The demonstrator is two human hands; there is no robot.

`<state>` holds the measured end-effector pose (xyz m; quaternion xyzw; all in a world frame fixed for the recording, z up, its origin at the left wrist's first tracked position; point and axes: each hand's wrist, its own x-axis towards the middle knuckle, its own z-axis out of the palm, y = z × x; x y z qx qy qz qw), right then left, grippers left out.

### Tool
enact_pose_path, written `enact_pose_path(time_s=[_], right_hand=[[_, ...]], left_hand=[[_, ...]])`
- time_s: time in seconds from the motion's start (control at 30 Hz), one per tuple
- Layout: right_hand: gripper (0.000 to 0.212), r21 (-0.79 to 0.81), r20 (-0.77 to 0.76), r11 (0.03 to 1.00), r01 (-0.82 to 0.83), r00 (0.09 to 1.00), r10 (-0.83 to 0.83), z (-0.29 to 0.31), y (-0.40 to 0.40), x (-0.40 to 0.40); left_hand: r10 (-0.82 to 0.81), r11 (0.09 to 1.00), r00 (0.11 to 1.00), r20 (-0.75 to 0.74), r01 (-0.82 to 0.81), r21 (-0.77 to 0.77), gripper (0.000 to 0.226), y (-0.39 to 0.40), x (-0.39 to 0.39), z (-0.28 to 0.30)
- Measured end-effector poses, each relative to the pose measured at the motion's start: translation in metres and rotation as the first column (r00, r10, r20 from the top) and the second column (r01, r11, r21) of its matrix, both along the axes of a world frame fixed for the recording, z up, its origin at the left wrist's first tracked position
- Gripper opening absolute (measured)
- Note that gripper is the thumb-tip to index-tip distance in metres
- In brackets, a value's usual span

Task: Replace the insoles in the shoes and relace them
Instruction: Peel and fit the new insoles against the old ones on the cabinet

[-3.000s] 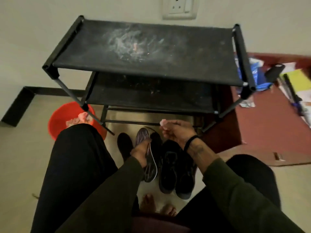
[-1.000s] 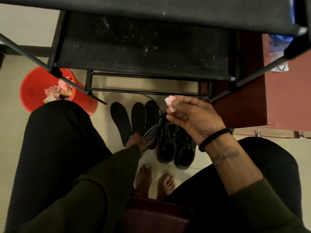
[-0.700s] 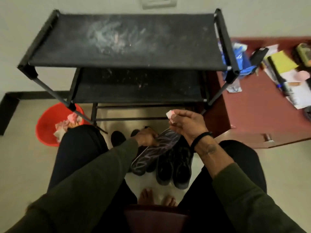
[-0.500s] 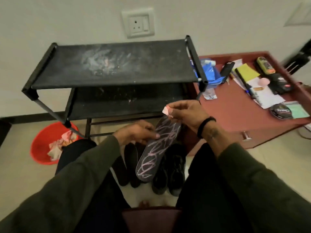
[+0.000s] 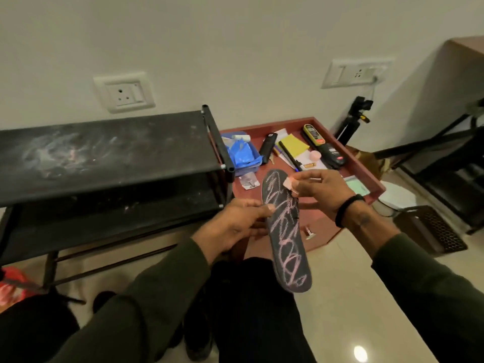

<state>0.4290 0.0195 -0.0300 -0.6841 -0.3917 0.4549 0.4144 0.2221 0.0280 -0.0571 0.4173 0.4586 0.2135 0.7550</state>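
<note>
A dark insole (image 5: 286, 231) covered with pink chalk scribbles is held up in front of me, toe end up. My left hand (image 5: 237, 226) grips its left edge near the middle. My right hand (image 5: 318, 191) pinches a small pink piece of chalk (image 5: 288, 184) against the insole's upper part. The black shoes (image 5: 199, 336) stand on the floor between my legs, mostly hidden by my arm and knees. Another dark insole tip (image 5: 103, 299) shows on the floor at the lower left.
A black two-tier shoe rack (image 5: 110, 158) stands to the left against the wall. A low red-brown table (image 5: 353, 166) behind my hands holds a blue box, pens, papers and bottles. A red bucket (image 5: 10, 286) sits far left, a brown basket (image 5: 429, 229) right.
My left hand picked the scribbled insole up from the floor and raised it. My right hand with the chalk came onto it. The view swung up and to the right.
</note>
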Motion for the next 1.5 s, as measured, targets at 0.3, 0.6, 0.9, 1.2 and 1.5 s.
enact_pose_path(time_s=[0.3,0.6,0.9,1.2,1.5], right_hand=[[0.014,0.076,0.076,0.989,0.128,0.988,-0.134,-0.083,0.066,0.041],[0.008,0.128,0.512,0.991,-0.046,0.858,-0.026,-0.117,0.099,0.041],[0.014,0.105,0.773,0.983,-0.148,0.634,0.013,-0.117,0.131,0.042],[0.024,-0.025,0.917,0.958,-0.284,0.376,0.136,-0.133,0.136,0.037],[0.017,0.067,0.872,0.969,-0.238,0.485,0.059,-0.128,0.114,0.022]], left_hand=[[0.170,0.661,0.788,-0.591,0.354,0.662,0.021,0.081,0.063,-0.051],[0.152,0.366,0.583,-0.798,0.717,0.593,0.059,0.095,0.046,-0.096],[0.304,0.300,0.533,-0.790,0.733,0.611,0.062,0.091,0.050,-0.107],[0.266,0.351,0.566,-0.780,0.697,0.626,0.056,0.089,0.050,-0.097],[0.262,0.379,0.584,-0.768,0.670,0.638,0.040,0.086,0.050,-0.089]])
